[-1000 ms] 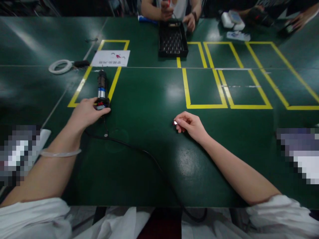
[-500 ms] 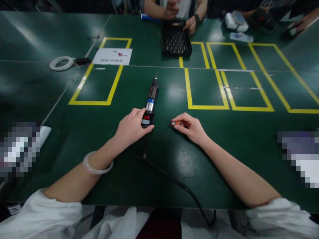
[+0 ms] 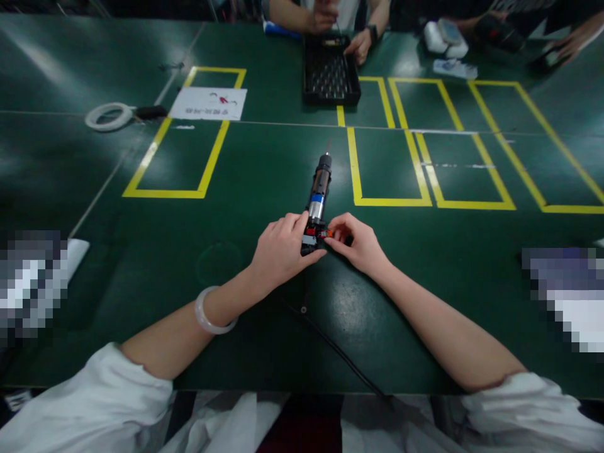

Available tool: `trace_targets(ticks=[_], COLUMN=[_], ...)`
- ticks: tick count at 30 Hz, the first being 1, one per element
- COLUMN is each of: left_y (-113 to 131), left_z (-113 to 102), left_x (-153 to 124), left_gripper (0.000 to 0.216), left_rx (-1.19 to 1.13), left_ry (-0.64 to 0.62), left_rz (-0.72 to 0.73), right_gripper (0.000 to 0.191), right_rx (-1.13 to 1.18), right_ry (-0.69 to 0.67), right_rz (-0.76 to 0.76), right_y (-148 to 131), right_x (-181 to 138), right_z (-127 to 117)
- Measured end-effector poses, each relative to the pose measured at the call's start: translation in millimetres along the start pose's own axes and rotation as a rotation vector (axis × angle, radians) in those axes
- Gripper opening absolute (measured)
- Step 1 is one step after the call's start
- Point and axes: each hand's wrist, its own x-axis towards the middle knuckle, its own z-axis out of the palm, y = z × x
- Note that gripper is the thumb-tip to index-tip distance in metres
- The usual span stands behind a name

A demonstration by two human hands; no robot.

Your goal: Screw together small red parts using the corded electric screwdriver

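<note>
An opened electric screwdriver [image 3: 319, 195] lies on the green table with its bit pointing away from me. Its motor, a blue band and red and grey inner parts show. Around its near end, my left hand [image 3: 283, 247] is closed from the left side. My right hand [image 3: 355, 241] pinches a small orange-and-red part [image 3: 328, 233] against the right side of that end. Whether the part is seated in the housing I cannot tell. A black cord [image 3: 342, 353] runs from near the tool's base toward the table's front edge.
Yellow tape [image 3: 394, 202] outlines rectangles on the table [image 3: 264, 163]. At the far side, a person's hand [image 3: 360, 46] rests at a black tray [image 3: 331, 97] holding several small parts. Left of centre lie a white sheet [image 3: 207, 104] and a white ring-shaped roll [image 3: 109, 117].
My left hand has moved right, carrying the screwdriver with it. The tool now meets the small part in my right hand, which has stayed nearly in place.
</note>
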Motion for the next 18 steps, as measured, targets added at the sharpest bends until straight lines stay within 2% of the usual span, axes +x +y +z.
trace_targets(ticks=[5,18], left_y=[-1.7,-2.4], left_z=[2.1,3.6], left_x=[-0.6,-1.5], left_gripper=[0.071,0.073], left_rx=[-0.015,-0.032], left_ry=[0.014,0.037], left_rz=[0.009,0.017], right_gripper=[0.007,0.007], right_rx=[-0.151,-0.188], right_ry=[-0.035,-0.036], right_rz=[-0.077,-0.126], right_y=[-3.4,-5.1], right_x=[0.3,-0.3], right_z=[-1.7,-2.3])
